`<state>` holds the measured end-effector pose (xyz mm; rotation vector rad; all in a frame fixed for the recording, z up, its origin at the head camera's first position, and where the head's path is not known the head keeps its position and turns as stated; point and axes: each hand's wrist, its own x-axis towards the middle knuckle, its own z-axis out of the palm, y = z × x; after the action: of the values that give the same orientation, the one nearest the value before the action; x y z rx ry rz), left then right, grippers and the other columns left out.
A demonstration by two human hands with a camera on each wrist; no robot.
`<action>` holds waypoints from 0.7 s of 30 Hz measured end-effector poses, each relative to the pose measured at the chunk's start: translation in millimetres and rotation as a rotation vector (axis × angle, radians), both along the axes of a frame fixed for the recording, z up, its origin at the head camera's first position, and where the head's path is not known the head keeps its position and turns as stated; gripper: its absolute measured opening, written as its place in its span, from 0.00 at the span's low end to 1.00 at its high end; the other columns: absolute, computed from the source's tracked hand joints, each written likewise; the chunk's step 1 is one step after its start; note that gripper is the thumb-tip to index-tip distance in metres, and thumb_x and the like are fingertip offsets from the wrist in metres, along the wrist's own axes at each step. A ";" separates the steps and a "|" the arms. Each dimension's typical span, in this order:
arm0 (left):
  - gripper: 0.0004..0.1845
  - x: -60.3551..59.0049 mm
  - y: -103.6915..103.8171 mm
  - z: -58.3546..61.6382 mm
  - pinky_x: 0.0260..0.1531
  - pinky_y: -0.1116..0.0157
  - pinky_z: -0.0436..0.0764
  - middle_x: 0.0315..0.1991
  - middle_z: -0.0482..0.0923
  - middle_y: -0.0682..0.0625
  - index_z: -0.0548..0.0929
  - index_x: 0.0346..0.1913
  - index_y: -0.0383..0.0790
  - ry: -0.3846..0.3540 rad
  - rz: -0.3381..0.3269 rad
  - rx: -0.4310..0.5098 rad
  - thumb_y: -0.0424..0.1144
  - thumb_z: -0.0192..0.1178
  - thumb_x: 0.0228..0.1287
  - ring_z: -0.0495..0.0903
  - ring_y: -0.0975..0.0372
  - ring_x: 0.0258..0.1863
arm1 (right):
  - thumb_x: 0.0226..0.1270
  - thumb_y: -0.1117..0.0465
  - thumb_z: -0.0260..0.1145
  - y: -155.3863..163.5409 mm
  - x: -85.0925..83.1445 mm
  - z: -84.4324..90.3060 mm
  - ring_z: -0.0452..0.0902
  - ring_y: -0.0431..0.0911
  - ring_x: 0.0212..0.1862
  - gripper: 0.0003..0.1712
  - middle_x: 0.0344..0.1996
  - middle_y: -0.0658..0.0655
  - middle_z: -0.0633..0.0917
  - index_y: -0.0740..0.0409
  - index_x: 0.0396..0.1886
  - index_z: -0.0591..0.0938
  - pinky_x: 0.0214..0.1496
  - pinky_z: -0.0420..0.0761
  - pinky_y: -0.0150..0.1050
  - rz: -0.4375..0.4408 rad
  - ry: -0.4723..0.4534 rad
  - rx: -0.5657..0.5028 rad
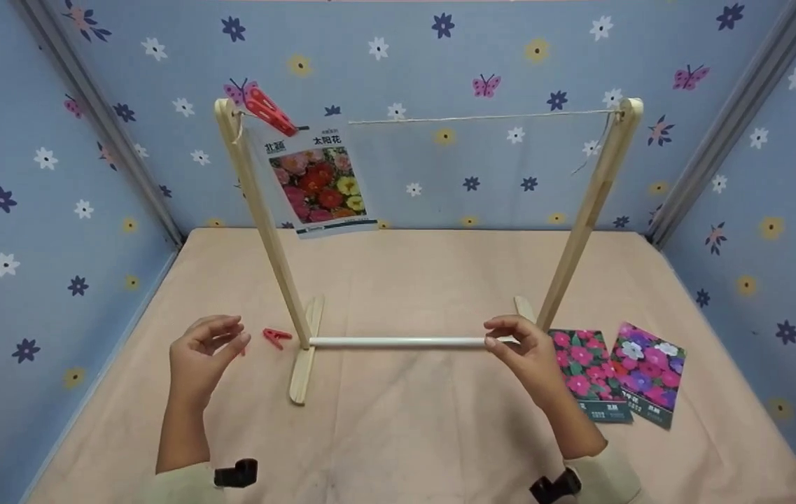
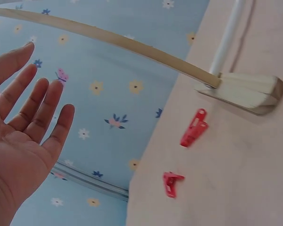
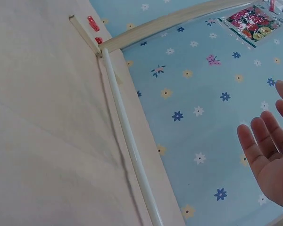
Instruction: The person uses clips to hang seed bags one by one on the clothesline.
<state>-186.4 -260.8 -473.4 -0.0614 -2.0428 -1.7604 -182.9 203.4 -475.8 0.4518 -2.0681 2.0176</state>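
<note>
My left hand (image 1: 200, 353) hovers above the cloth at the left, fingers loosely bent and holding nothing. Near it lies a red clothespin (image 1: 276, 338); a second red clothespin (image 2: 170, 183) shows fully in the left wrist view but is mostly hidden by the hand in the head view. My right hand (image 1: 525, 358), also holding nothing, is raised in front of the right end of the white rod (image 1: 398, 342). A flower seed packet (image 1: 320, 183) hangs at the left of the string (image 1: 482, 117) from a red clothespin (image 1: 270, 112).
Two wooden posts (image 1: 590, 217) carry the string, and the rod joins them low down. Two more flower packets (image 1: 583, 367) (image 1: 650, 371) lie overlapping on the pinkish cloth (image 1: 398, 434) at the right. Flower-patterned walls (image 1: 440, 196) enclose the back and sides.
</note>
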 end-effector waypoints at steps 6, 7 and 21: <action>0.13 9.6 0.5 -10.9 0.47 0.69 0.81 0.43 0.80 0.38 0.84 0.44 0.23 -0.076 0.054 -0.021 0.23 0.69 0.55 0.82 0.58 0.41 | 0.62 0.75 0.66 18.0 9.5 -3.9 0.80 0.45 0.42 0.13 0.42 0.59 0.84 0.74 0.47 0.79 0.44 0.83 0.34 -0.033 0.027 -0.023; 0.13 10.2 -0.6 -13.9 0.47 0.69 0.81 0.42 0.80 0.38 0.84 0.44 0.23 -0.082 0.065 -0.025 0.23 0.69 0.54 0.82 0.58 0.41 | 0.62 0.75 0.66 20.6 11.1 -4.3 0.80 0.45 0.42 0.13 0.42 0.59 0.84 0.75 0.47 0.79 0.44 0.83 0.34 -0.038 0.032 -0.028; 0.14 17.8 -13.0 -62.1 0.43 0.72 0.81 0.42 0.79 0.42 0.85 0.44 0.25 -0.134 0.148 0.021 0.25 0.71 0.53 0.79 0.61 0.41 | 0.63 0.74 0.67 56.1 28.4 -20.3 0.81 0.46 0.41 0.13 0.42 0.66 0.83 0.75 0.47 0.79 0.43 0.84 0.35 -0.208 -0.057 0.009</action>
<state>-168.6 -273.7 -535.5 0.2151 -2.0627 -1.7352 -154.5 259.5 -496.2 0.1731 -2.0620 1.9215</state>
